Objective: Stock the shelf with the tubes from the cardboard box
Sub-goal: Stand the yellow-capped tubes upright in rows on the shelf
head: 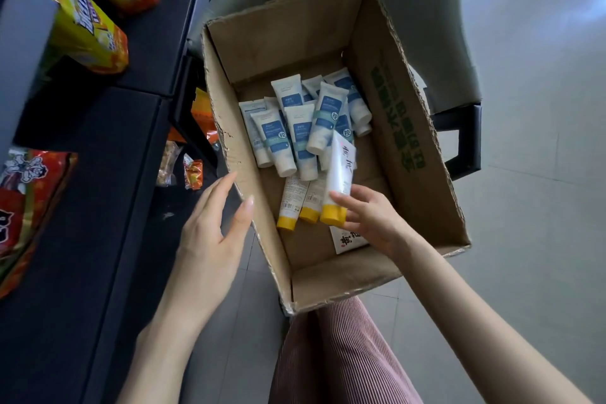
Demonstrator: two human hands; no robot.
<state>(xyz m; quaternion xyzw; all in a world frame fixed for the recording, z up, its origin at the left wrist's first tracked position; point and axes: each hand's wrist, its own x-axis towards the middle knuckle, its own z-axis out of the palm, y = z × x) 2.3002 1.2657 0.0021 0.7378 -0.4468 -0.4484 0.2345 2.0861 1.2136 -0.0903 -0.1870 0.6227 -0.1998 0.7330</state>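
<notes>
Here, a white tube with a yellow cap (339, 174) is gripped by the right hand (373, 220) inside the cardboard box (410, 147), beside the blue-labelled tubes (300, 138). The left hand (210, 226) is held with relaxed, straight fingers at the box's left wall, near the dark shelf (98, 190).

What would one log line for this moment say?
stage: pick | right hand: grips yellow-capped tube inside cardboard box | left hand: open at box rim

My right hand (370, 220) is pinching a yellow-capped tube (339, 180) inside the cardboard box (423, 154), left hand (213, 223) hovering open by the box's edge, blue-label tubes (305, 128) piled further in.
</notes>
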